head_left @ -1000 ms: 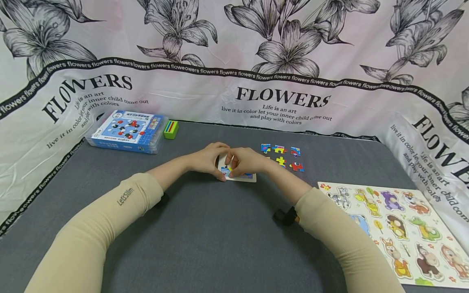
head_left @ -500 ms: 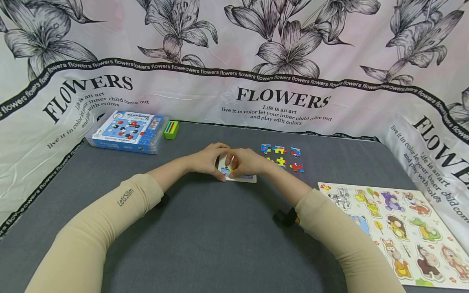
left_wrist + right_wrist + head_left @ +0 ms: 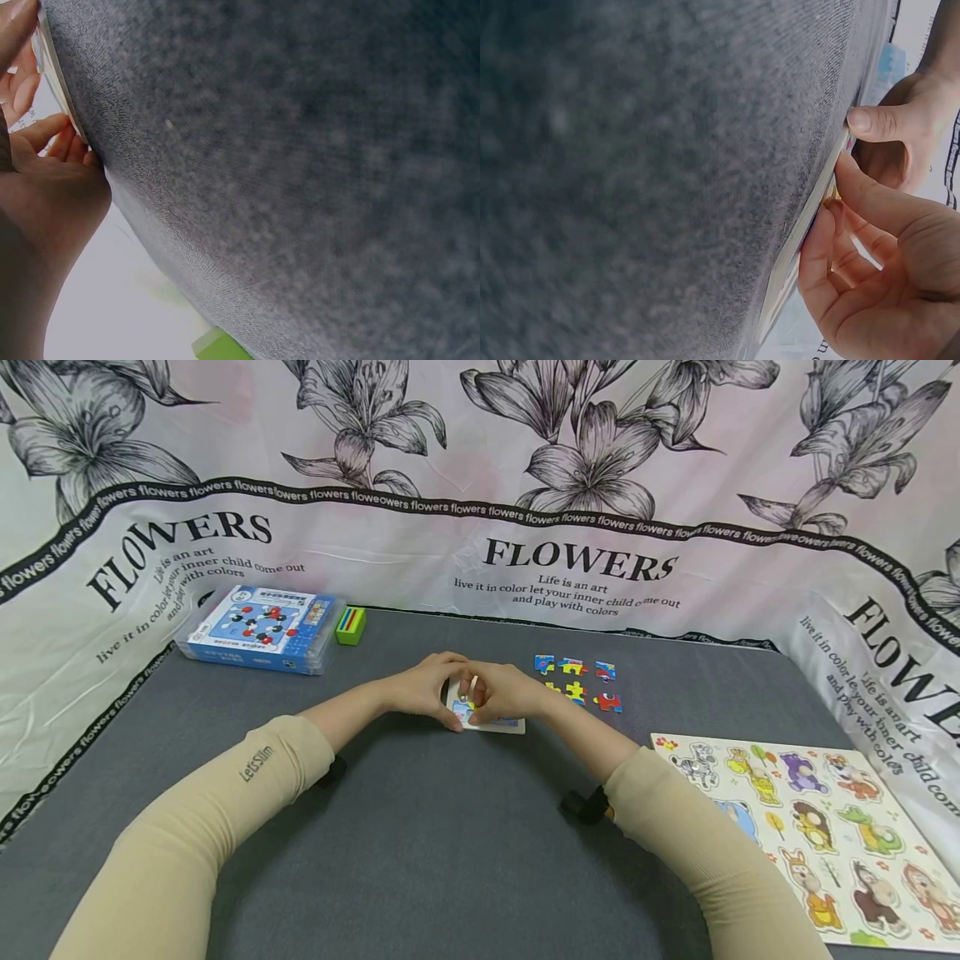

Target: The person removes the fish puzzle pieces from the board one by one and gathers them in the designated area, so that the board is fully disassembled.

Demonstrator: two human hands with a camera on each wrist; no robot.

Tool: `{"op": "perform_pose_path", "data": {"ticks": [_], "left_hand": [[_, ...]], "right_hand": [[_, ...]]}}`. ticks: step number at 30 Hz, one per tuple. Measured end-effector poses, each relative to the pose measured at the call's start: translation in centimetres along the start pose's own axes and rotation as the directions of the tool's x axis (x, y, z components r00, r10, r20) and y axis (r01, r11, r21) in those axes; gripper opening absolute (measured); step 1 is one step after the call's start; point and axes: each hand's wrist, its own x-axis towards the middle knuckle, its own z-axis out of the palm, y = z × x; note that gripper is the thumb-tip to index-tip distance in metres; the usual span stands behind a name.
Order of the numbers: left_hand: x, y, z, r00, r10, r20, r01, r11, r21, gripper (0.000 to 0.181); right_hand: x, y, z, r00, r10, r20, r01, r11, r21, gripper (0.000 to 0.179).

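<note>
A small white-edged puzzle board (image 3: 513, 729) lies on the table between my hands, with a partly covered coloured picture. My left hand (image 3: 422, 687) grips its left side, thumb at the near edge and fingers at the far one. Over the board, my right hand (image 3: 504, 692) has curled fingers, with thumb and fingertips close around a small yellow puzzle piece (image 3: 832, 193), mostly hidden by them. To the right, several loose jigsaw pieces (image 3: 573, 666) lie in rows, including a red one (image 3: 609, 702); the right wrist partly covers one yellow piece.
A blue molecule-model box (image 3: 258, 631) stands at the back left beside a small green box (image 3: 350, 626). A large animal puzzle board (image 3: 817, 827) lies at the right. The grey cloth (image 3: 450, 860) covers the table; a flower-print curtain (image 3: 420, 543) hangs behind.
Both hands stay at the small board almost unmoved. The right fingertips shift very slightly over it; the loose pieces keep their places.
</note>
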Motion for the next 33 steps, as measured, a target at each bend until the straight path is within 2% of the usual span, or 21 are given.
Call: {"op": "perform_pose_path", "data": {"ticks": [19,24,27,30,33], "left_hand": [[0.1,0.0,0.03,1.0,0.009,-0.008,-0.009,1.0,0.021,0.091],[0.02,0.01,-0.04,1.0,0.004,-0.007,-0.004,1.0,0.023,0.092],[0.03,0.01,-0.05,1.0,0.001,-0.007,-0.001,1.0,0.027,0.093],[0.07,-0.02,-0.04,1.0,0.003,-0.007,-0.002,1.0,0.023,0.092],[0.14,-0.04,-0.01,1.0,0.004,-0.006,-0.004,1.0,0.016,0.091]], "right_hand": [[-0.08,0.14,0.81,0.995,-0.017,-0.101,0.02,0.999,0.03,0.04],[0.02,-0.05,0.73,0.992,-0.03,-0.125,0.033,0.999,0.02,0.032],[0.06,-0.04,0.64,0.991,-0.028,-0.133,0.035,0.998,0.047,0.022],[0.06,0.08,0.41,0.992,0.0,-0.127,0.017,0.991,0.134,0.017],[-0.22,0.01,-0.15,0.993,0.035,-0.113,-0.009,0.974,0.226,0.019]]}}
